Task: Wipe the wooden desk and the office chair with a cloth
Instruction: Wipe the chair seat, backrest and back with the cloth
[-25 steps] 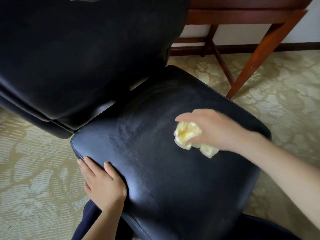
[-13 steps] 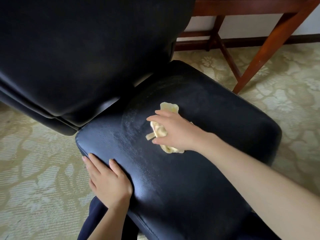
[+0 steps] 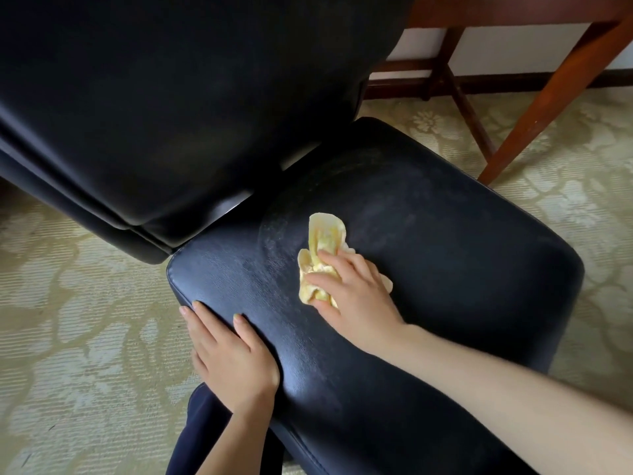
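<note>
The black leather office chair fills the view, its seat [image 3: 428, 241] in the middle and its backrest [image 3: 178, 97] at the upper left. A crumpled yellow cloth [image 3: 320, 250] lies on the seat's left half. My right hand [image 3: 356, 293] presses it onto the leather, fingers curled over it. My left hand [image 3: 233, 358] rests flat on the seat's near left edge, fingers straight. The wooden desk's legs [image 3: 551, 97] and underframe show at the upper right; its top is out of view.
A pale green patterned carpet [image 3: 78, 337] covers the floor around the chair. A dark skirting board [image 3: 513, 80] runs along the white wall behind the desk legs. My dark trouser leg [image 3: 202, 437] is at the bottom, under the seat edge.
My right hand has slid the cloth leftward across the seat, from its right half towards the middle-left. My left hand has stayed on the seat's edge.
</note>
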The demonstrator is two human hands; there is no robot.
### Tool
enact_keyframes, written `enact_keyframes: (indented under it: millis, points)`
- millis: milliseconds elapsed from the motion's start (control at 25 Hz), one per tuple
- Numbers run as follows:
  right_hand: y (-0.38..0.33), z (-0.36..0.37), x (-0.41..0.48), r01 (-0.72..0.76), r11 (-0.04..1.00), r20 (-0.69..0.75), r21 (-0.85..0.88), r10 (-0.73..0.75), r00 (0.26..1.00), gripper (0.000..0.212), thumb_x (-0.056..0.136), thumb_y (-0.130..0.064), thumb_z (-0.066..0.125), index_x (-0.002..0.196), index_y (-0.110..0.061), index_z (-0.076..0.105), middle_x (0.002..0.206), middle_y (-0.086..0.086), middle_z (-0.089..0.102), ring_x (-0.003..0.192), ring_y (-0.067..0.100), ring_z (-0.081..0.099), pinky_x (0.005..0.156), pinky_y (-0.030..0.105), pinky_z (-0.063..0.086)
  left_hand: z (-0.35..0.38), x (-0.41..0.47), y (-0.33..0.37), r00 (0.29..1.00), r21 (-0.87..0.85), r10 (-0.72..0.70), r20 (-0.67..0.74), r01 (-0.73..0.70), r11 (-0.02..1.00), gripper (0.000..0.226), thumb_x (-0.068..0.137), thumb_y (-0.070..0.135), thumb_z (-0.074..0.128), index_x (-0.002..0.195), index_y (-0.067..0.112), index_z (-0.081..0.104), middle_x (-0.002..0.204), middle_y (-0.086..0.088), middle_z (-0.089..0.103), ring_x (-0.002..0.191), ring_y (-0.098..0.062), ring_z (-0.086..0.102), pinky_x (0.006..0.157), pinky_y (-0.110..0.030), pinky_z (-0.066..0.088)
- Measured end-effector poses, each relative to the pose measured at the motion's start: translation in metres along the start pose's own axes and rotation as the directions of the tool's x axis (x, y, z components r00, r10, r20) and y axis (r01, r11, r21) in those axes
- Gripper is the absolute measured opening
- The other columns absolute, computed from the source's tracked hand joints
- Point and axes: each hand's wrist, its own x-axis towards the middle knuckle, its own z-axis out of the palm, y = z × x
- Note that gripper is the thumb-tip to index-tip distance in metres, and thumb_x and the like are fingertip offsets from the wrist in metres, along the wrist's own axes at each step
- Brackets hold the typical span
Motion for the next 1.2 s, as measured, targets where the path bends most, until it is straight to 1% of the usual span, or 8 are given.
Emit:
enact_keyframes:
  millis: [80, 160, 360, 520, 680, 760, 920, 1200]
  points:
    - [0.002, 0.004, 0.015, 0.062, 0.998, -0.117, 0.022, -0.059, 0.991, 0.023, 0.078, -0.015, 0.071, 0.1, -0.018, 0.071, 0.125, 0.006, 0.059, 0.114, 0.035, 0.052, 0.092, 0.049, 0.045, 0.0, 0.0, -0.001, 1.0, 0.0, 0.004, 0.0, -0.004, 1.0, 0.066, 0.093, 0.037, 0.023, 0.149, 0.003, 0.018, 0.158, -0.014, 0.013, 0.14, -0.034, 0.025, 0.109, -0.049, 0.023]
    - [0.014, -0.001, 0.04, 0.061, 0.998, -0.115, 0.015, -0.059, 0.992, 0.021, 0.081, -0.014, 0.068, 0.101, -0.019, 0.07, 0.123, 0.003, 0.06, 0.111, 0.031, 0.053, 0.091, 0.046, 0.045, 0.0, 0.0, 0.0, 1.0, -0.003, 0.023, -0.004, -0.023, 1.0, 0.069, 0.092, 0.041, 0.019, 0.148, 0.002, 0.019, 0.157, -0.015, 0.014, 0.14, -0.035, 0.026, 0.108, -0.049, 0.024]
    - [0.041, -0.01, 0.125, -0.25, 0.968, -0.167, -0.015, 0.244, 0.955, 0.032, 0.094, -0.019, 0.048, 0.125, -0.025, 0.052, 0.125, 0.003, 0.054, 0.115, 0.029, 0.047, 0.087, 0.042, 0.042, 0.001, 0.002, 0.0, 1.0, -0.011, 0.031, 0.0, -0.031, 0.999, 0.073, 0.089, 0.044, 0.015, 0.148, 0.0, 0.02, 0.157, -0.017, 0.013, 0.14, -0.036, 0.026, 0.109, -0.05, 0.025]
    - [0.033, 0.001, 0.164, -0.472, 0.88, -0.169, -0.054, 0.458, 0.873, 0.051, 0.094, -0.015, 0.044, 0.143, -0.015, 0.029, 0.144, 0.008, 0.035, 0.135, 0.028, 0.029, 0.102, 0.041, 0.031, 0.001, 0.004, -0.002, 0.999, -0.017, 0.047, 0.011, -0.047, 0.999, 0.072, 0.09, 0.042, 0.017, 0.147, -0.001, 0.02, 0.156, -0.019, 0.014, 0.139, -0.037, 0.026, 0.108, -0.05, 0.027]
    - [-0.007, 0.015, 0.162, -0.103, 0.991, -0.057, -0.084, 0.098, 0.994, 0.045, 0.096, -0.019, 0.042, 0.141, -0.024, 0.037, 0.139, 0.006, 0.044, 0.128, 0.025, 0.039, 0.098, 0.035, 0.034, 0.002, 0.006, -0.005, 0.999, 0.011, 0.051, 0.02, -0.051, 0.999, 0.069, 0.092, 0.04, 0.019, 0.147, -0.001, 0.021, 0.155, -0.02, 0.016, 0.138, -0.038, 0.028, 0.106, -0.049, 0.028]
    - [-0.025, 0.022, 0.144, 0.084, 0.996, -0.025, -0.029, -0.085, 0.996, 0.046, 0.094, -0.016, 0.046, 0.138, -0.025, 0.042, 0.136, 0.0, 0.048, 0.128, 0.022, 0.039, 0.098, 0.032, 0.031, 0.003, 0.005, -0.005, 0.998, 0.039, 0.051, 0.021, -0.052, 0.998, 0.067, 0.093, 0.039, 0.019, 0.147, -0.001, 0.022, 0.155, -0.02, 0.017, 0.138, -0.038, 0.029, 0.106, -0.051, 0.029]
    - [-0.034, 0.019, 0.098, 0.224, 0.961, 0.042, 0.164, -0.233, 0.971, 0.042, 0.092, -0.015, 0.052, 0.132, -0.026, 0.052, 0.142, -0.007, 0.045, 0.135, 0.015, 0.033, 0.11, 0.027, 0.019, 0.0, 0.004, -0.002, 0.999, 0.086, 0.024, 0.046, -0.028, 0.996, 0.068, 0.092, 0.041, 0.015, 0.148, 0.003, 0.02, 0.157, -0.016, 0.015, 0.141, -0.032, 0.024, 0.11, -0.052, 0.023]
    - [-0.001, 0.002, 0.028, 0.393, 0.907, 0.138, 0.149, -0.413, 0.9, 0.042, 0.079, -0.013, 0.071, 0.12, -0.021, 0.065, 0.128, -0.005, 0.059, 0.119, 0.02, 0.052, 0.103, 0.034, 0.037, -0.006, 0.028, 0.011, 0.98, 0.268, 0.186, 0.076, -0.2, 0.943, 0.051, 0.099, 0.028, 0.037, 0.145, 0.006, 0.032, 0.158, -0.014, 0.011, 0.146, -0.032, 0.007, 0.113, -0.055, 0.007]
